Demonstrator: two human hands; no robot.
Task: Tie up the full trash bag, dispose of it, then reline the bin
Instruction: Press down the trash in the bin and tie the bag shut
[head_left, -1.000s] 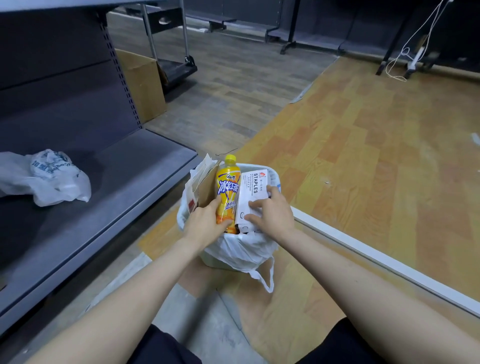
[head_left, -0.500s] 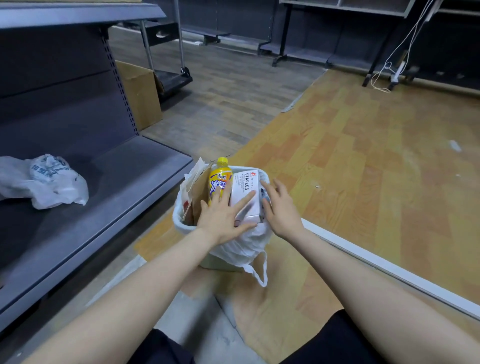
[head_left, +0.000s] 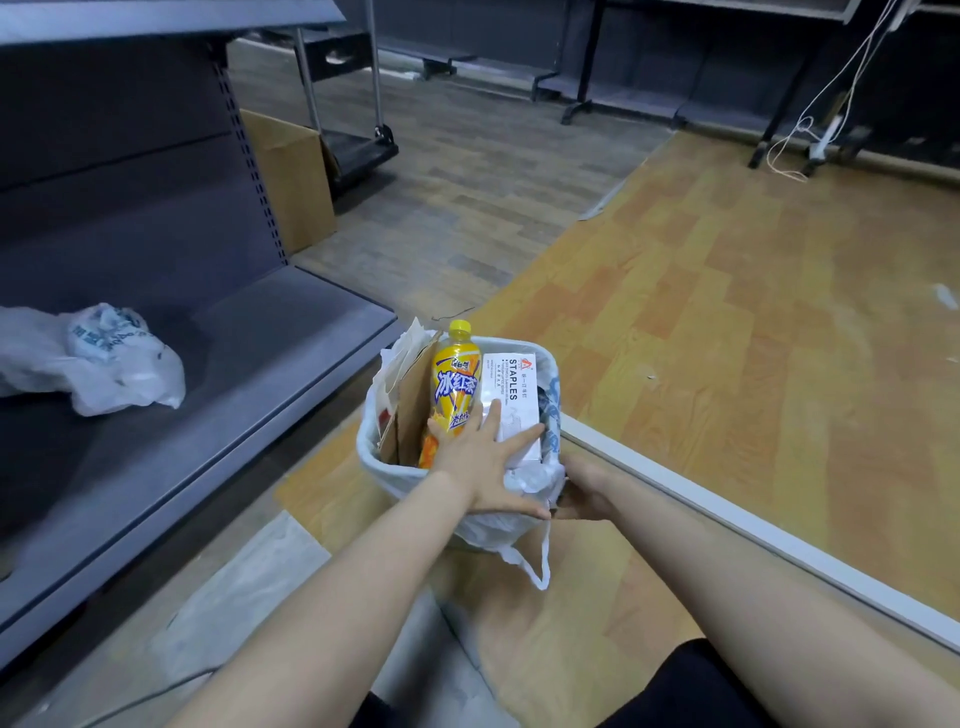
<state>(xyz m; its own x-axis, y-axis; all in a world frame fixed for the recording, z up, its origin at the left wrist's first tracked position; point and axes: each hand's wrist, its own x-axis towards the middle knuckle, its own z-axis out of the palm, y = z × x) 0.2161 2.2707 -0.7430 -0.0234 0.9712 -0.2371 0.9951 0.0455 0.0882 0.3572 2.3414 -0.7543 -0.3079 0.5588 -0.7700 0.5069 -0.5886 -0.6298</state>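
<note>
bin (head_left: 551, 382) holds bag (head_left: 493, 530), bottle (head_left: 454, 384), staples box (head_left: 511, 400).

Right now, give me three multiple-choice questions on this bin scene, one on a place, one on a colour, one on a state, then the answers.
1. Where does the spare plastic bag lie?
A. on the grey shelf
B. in the bin
C. on the cardboard box

2. What colour is the bottle cap?
A. red
B. yellow
C. white

3. How is the left hand?
A. fist clenched
B. flat, pressing the trash down
C. off the bin

Answers: 1 A, it rests on the shelf left of the bin. 2 B, the cap is yellow. 3 B, straight fingers lie across the bottle and the staples box.
</note>
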